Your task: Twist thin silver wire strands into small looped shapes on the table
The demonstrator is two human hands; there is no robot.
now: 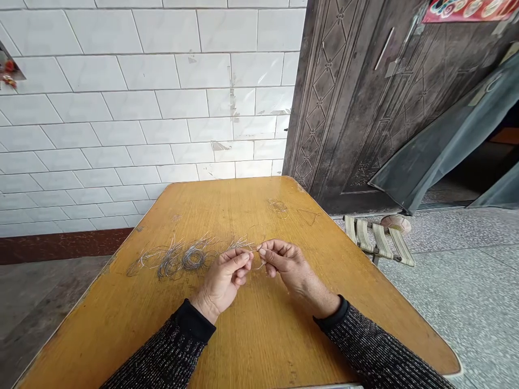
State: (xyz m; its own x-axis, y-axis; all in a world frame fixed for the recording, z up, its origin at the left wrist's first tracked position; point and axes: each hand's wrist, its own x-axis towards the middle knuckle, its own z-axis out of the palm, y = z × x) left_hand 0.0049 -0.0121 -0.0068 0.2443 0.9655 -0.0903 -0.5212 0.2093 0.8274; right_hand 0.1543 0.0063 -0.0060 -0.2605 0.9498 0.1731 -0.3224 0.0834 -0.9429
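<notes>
My left hand (pixel 227 274) and my right hand (pixel 288 266) meet over the middle of the wooden table (pixel 251 329). Both pinch a thin wire (pixel 258 266), thumb against fingers, with a short gap between the fingertips. A loop of this wire shows between and below the hands. Left of my left hand lie several coiled bundles of grey wire (pixel 194 257), their loose ends sticking up. Another bundle is partly hidden behind my left fingers.
Farther back on the table lie a thin coil of wire (pixel 278 206) and a bent wire piece (pixel 310 216). A white tiled wall (pixel 182 102) stands behind. To the right are a strapped folding stool (pixel 377 237), a dark carved door (pixel 344 97) and a grey curtain (pixel 446 135).
</notes>
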